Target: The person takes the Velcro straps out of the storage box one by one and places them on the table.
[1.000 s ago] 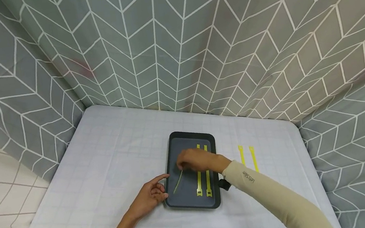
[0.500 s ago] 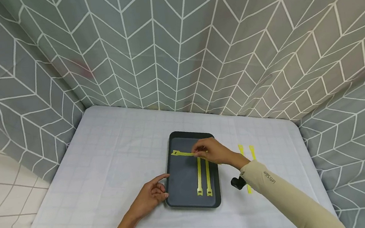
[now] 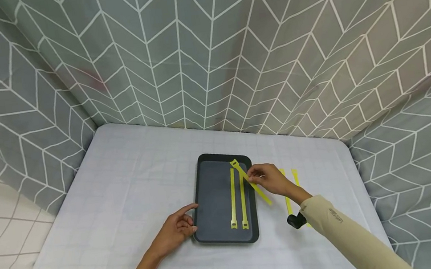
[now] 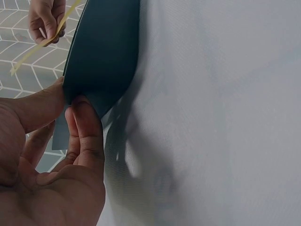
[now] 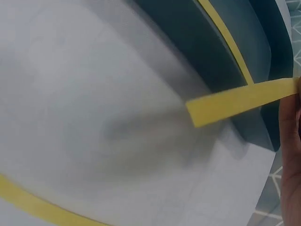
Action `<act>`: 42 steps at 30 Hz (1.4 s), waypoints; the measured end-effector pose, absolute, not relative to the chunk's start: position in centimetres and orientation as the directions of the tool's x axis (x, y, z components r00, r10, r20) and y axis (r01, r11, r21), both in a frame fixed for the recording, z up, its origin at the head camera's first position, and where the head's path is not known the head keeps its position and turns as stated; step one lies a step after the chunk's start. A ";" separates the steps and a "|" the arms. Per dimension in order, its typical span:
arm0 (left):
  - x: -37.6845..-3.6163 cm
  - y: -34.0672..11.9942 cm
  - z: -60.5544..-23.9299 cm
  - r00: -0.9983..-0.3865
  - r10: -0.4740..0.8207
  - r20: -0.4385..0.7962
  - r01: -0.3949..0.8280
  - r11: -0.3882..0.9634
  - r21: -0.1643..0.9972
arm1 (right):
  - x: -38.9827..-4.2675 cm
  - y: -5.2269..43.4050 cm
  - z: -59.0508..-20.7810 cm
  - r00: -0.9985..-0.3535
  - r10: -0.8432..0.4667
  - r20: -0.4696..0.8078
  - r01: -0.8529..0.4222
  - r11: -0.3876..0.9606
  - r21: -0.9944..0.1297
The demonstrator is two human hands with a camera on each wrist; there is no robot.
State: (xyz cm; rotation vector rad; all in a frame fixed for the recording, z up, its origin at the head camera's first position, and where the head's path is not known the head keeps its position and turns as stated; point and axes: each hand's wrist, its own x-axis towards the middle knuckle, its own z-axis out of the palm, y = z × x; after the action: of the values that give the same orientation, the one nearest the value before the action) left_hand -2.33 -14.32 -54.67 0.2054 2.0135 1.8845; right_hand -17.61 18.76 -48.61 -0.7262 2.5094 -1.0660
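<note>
Strap [image 3: 251,181] is pinched in R hand [image 3: 269,180], held slanted over right rim of dark tray [image 3: 217,197], off the surface. Step judged: strap mid-transfer between tray and table. L hand [image 3: 176,230] grips tray's left-near edge w/ thumb and fingers. Two straps [image 3: 237,199] lie parallel in tray; two more [image 3: 290,188] lie on white cloth [image 3: 125,186] just beside R wrist. Next move calls for clearing the rim w/o snagging.

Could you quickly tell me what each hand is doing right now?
Left hand: grips the tray edge.
Right hand: pinches a yellow strap.
</note>
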 end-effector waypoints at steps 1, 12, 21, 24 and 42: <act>-2.3 -14.3 -54.7 -0.919 0.356 -0.169 -0.146 0.092 0.985 | -17.5 19.0 -48.7 -0.828 -0.552 -0.093 -0.315 0.597 -0.738; -2.4 -14.1 -54.8 -0.920 0.349 -0.179 -0.155 0.097 0.983 | -16.8 20.9 -49.0 -0.889 -0.396 -0.231 -0.025 0.544 -0.839; -2.5 -14.2 -54.8 -0.926 0.345 -0.153 -0.132 0.084 0.988 | -16.2 22.5 -50.8 -0.894 -0.211 -0.394 0.215 0.569 -0.794; -2.6 -14.3 -54.8 -0.927 0.344 -0.148 -0.122 0.095 0.988 | -15.9 22.9 -50.9 -0.890 -0.139 -0.434 0.278 0.588 -0.759; -2.6 -14.3 -54.4 -0.925 0.349 -0.149 -0.123 0.098 0.988 | -14.6 23.9 -51.9 -0.891 0.055 -0.450 0.370 0.663 -0.651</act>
State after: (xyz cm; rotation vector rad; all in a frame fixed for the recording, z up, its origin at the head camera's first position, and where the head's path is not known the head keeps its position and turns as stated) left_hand -2.60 -14.26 -54.43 0.2228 2.0364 1.8882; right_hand -14.56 23.92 -51.93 0.3339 2.4861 -1.0983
